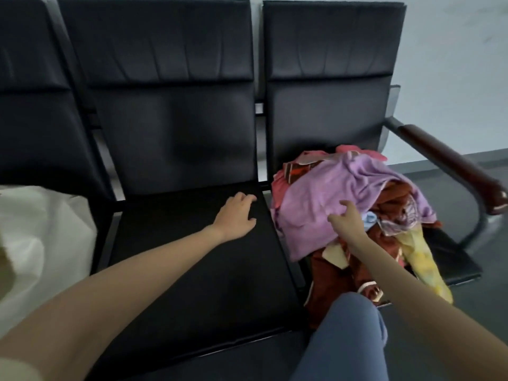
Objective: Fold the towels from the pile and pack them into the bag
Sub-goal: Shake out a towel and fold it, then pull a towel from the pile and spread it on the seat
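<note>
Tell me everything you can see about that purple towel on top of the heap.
The purple towel is a soft, plain lilac cloth, unfolded and crumpled. It drapes over the top and front of the pile of towels on the right-hand seat, its lower edge hanging toward the seat's front. The right hand rests on it, fingers at its fabric; whether they pinch it is unclear.

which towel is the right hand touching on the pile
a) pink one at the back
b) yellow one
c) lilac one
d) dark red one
c: the right hand lies on the lilac towel on top of the pile, while the yellow towel hangs off the seat edge, untouched.
</note>
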`<state>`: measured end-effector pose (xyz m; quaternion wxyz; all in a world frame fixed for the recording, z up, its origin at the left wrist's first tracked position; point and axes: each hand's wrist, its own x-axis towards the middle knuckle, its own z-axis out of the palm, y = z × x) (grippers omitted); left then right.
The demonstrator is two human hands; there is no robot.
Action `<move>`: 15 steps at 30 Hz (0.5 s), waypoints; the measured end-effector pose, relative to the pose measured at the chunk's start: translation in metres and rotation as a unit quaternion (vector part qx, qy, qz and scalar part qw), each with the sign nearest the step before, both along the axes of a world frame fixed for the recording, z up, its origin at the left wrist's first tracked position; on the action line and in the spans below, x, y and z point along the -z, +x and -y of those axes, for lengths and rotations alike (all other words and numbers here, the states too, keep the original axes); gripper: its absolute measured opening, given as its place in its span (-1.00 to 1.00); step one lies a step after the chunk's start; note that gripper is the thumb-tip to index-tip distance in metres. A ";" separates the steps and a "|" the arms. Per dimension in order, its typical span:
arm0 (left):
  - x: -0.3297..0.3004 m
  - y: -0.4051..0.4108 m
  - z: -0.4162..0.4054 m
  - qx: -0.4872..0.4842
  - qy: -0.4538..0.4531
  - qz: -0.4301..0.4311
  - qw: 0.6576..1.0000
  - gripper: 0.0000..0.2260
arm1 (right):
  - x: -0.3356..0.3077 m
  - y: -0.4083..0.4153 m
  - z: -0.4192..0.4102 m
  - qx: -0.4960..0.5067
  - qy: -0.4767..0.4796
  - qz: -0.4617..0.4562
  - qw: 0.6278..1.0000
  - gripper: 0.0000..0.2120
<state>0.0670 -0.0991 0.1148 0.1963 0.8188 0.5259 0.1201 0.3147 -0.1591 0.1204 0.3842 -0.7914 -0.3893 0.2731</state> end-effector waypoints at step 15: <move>0.114 0.185 0.003 0.045 0.032 -0.019 0.998 -0.57 | 0.046 0.117 -0.040 0.113 0.090 -0.172 0.974 -0.78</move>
